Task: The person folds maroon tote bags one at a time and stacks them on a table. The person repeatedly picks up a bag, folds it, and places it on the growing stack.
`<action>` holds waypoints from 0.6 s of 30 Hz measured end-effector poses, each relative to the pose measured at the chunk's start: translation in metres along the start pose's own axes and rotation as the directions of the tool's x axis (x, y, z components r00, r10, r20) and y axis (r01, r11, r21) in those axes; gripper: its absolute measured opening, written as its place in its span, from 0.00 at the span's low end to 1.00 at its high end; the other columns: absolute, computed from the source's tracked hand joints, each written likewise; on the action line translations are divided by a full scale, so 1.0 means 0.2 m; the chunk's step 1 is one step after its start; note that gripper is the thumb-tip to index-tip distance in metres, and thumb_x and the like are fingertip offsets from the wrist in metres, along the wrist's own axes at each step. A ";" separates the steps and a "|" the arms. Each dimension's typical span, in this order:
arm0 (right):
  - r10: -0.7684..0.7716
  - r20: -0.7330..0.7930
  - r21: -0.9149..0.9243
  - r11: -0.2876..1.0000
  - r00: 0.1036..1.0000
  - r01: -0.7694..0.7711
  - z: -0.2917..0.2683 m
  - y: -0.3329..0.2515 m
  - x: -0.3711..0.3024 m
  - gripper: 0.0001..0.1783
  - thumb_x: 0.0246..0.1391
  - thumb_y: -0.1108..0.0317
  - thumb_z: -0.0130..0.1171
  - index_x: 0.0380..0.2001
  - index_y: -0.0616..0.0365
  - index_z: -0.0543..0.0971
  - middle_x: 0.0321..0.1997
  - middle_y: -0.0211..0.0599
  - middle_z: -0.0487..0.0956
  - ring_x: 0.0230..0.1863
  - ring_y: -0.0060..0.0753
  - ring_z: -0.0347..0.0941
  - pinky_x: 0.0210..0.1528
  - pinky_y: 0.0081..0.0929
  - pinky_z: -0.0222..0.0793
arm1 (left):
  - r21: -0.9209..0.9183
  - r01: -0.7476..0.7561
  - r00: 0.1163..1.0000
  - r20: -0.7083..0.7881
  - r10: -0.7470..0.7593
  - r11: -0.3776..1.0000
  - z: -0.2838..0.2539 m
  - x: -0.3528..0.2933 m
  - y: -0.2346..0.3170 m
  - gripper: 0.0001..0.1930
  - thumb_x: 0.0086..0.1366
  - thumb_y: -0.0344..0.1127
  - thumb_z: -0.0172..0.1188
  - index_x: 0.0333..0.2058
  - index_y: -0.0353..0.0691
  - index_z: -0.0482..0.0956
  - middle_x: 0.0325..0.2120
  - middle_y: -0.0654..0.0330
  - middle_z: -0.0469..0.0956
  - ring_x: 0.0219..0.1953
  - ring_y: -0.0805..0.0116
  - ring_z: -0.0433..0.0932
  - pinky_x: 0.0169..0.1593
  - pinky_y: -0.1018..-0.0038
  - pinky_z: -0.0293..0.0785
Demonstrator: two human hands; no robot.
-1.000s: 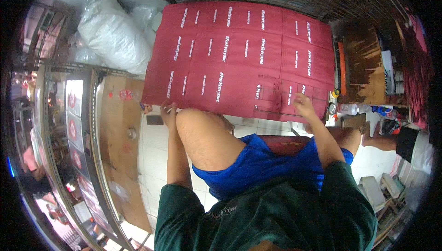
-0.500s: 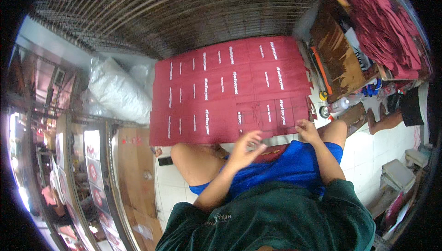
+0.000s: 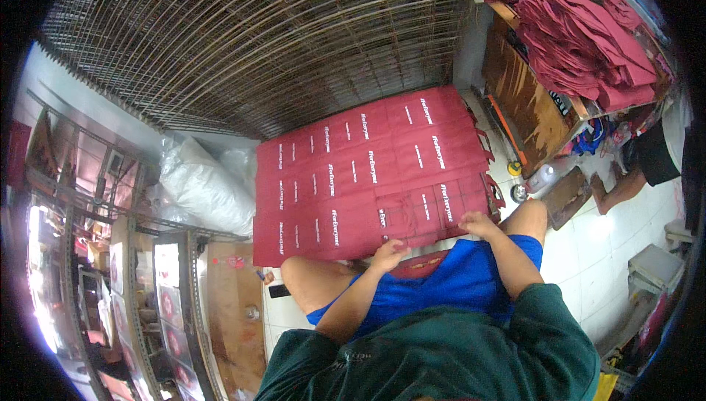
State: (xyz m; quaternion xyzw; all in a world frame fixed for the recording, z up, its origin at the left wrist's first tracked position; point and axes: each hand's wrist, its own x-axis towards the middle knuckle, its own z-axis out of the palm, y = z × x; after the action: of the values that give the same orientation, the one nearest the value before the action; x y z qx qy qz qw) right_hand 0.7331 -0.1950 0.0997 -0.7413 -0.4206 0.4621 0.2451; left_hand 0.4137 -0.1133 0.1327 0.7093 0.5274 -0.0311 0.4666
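Red cloth (image 3: 346,180) is laid out flat, its near edge beside the left hand (image 3: 390,255) and right hand (image 3: 479,225). Both are curled, but whether anything is gripped cannot be told. Farther out, a white sack (image 3: 206,184) is seen at left, a red cloth pile (image 3: 577,44) at right.

The floor (image 3: 596,254) is white-tiled. Toward its far edge rises a big wire rack (image 3: 257,41), with pale wall (image 3: 471,48) beside it. A scuffed wooden cabinet (image 3: 528,103) stands near the far right corner; metal shelving (image 3: 193,320) and a wooden panel (image 3: 235,346) line the left edge, bright glare (image 3: 45,283) beyond. A grey box (image 3: 657,267) sits by the right edge.
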 end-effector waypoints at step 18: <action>-0.050 0.001 -0.110 0.993 0.999 0.049 0.04 -0.01 0.03 0.22 0.44 0.57 0.63 0.40 0.60 0.76 0.41 0.44 0.77 0.45 0.39 0.72 0.49 0.32 0.67 | 0.031 -0.099 0.993 0.063 0.097 0.995 -0.02 -0.06 0.05 0.30 0.52 0.55 0.62 0.48 0.43 0.71 0.27 0.55 0.77 0.33 0.61 0.76 0.39 0.68 0.71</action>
State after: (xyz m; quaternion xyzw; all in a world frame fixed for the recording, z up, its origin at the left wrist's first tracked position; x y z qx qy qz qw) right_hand 0.7276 -0.1890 0.0944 -0.7435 -0.4635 0.4311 0.2156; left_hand 0.4156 -0.1192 0.1471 0.7409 0.4768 -0.0390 0.4714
